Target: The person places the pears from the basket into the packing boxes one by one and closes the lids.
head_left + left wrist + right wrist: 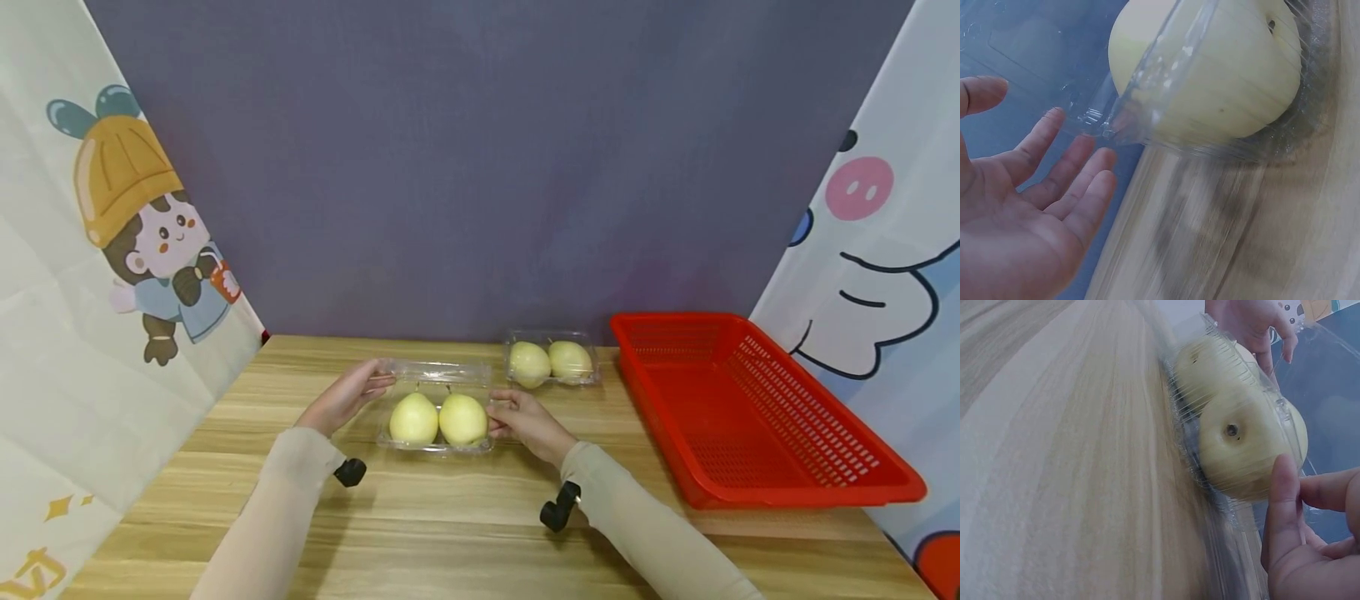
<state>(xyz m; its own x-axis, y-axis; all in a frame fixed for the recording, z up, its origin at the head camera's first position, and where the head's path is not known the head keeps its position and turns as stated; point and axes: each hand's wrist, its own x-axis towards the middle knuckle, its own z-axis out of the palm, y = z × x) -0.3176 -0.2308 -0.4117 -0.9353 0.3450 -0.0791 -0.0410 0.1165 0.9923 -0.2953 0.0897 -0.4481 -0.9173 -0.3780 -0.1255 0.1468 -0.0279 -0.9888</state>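
Note:
A clear plastic clamshell box (435, 449) stands on the table with its lid (442, 372) raised at the back. Inside it sit two yellow-green pears, a left pear (414, 419) and a right pear (462, 420). My left hand (1029, 206) is at the lid's left corner, fingers loosely extended and thumb apart; fingertips are at or very near the plastic. At the box's right end, my right hand (1316, 531) pinches the edge between thumb and index finger. The left hand (1257, 325) also shows beyond the pears in the right wrist view.
A second clear box (592, 379) holding two pears stands at the back of the wooden table (420, 533), right of centre. A red plastic basket (660, 425) sits at the right. Behind the table hangs a grey-blue cloth (480, 167), with printed curtains at both sides.

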